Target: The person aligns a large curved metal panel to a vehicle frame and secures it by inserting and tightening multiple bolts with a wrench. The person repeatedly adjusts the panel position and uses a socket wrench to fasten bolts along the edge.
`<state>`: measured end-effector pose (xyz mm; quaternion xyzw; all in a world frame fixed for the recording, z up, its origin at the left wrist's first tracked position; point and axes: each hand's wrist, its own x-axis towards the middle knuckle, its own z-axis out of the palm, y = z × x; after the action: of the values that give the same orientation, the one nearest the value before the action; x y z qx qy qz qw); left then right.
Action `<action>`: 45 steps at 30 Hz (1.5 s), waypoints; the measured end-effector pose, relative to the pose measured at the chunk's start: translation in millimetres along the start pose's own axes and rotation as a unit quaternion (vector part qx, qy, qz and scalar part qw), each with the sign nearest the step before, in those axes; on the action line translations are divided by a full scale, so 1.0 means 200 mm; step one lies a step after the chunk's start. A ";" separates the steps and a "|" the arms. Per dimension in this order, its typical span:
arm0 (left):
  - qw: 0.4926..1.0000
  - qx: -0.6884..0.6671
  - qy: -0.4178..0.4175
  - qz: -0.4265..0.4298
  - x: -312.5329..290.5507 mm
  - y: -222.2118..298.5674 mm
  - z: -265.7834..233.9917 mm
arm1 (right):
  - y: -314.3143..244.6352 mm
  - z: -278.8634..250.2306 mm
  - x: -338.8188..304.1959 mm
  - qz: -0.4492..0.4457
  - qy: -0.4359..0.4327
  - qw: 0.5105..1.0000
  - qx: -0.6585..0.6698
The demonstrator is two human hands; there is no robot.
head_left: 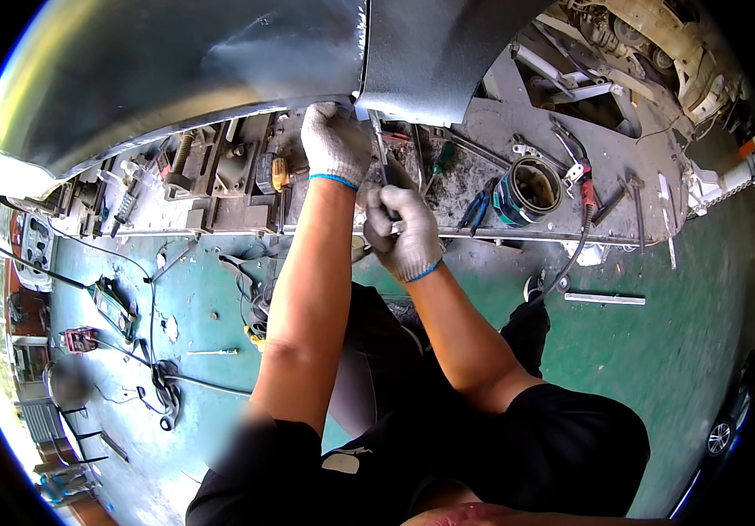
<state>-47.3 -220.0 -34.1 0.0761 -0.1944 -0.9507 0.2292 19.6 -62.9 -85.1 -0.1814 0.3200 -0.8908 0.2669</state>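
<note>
Above the bench hang two dark car body panels, a broad left panel [219,61] and a right panel [430,53], meeting at a vertical seam. In a white knit glove, my left hand [335,145] is closed at the left panel's lower edge beside the seam; its fingertips are partly hidden. Nearer to me, my gloved right hand [405,232] grips a slim metal hand tool [379,140] with its fingers wrapped round it. The tool points up toward the seam's lower end. Its exact kind and whether its tip touches the panel cannot be made out.
On the metal bench [474,127] lie an orange-and-black power drill [279,173], blue-handled pliers [478,207], an open can [531,188] and a red-handled clamp tool [581,167] with a cable. A floor jack [113,302] and cables lie on the green floor [658,342]. A dismantled assembly [658,39] stands far right.
</note>
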 end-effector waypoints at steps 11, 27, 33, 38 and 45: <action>1.000 -0.006 0.004 0.027 0.03 0.02 -0.05 | -0.12 0.22 -0.02 0.076 0.125 0.989 0.025; 1.000 0.005 0.002 0.016 0.01 0.01 -0.02 | 0.01 0.15 0.03 -0.143 0.116 0.845 -0.502; 0.999 0.021 -0.047 0.016 0.07 0.06 -0.12 | -0.12 0.27 0.01 0.079 0.100 0.991 0.047; 0.999 -0.002 -0.034 0.008 0.06 0.04 -0.08 | -0.06 0.21 0.02 0.053 0.042 0.979 0.194; 0.999 0.017 -0.042 -0.023 0.05 0.08 -0.09 | -0.06 0.19 0.00 0.066 0.012 0.966 0.249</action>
<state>-44.6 -244.2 -45.2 0.0440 -0.2179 -0.9547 0.1979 33.8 -73.7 -49.9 -0.0774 0.1027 -0.9249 0.3578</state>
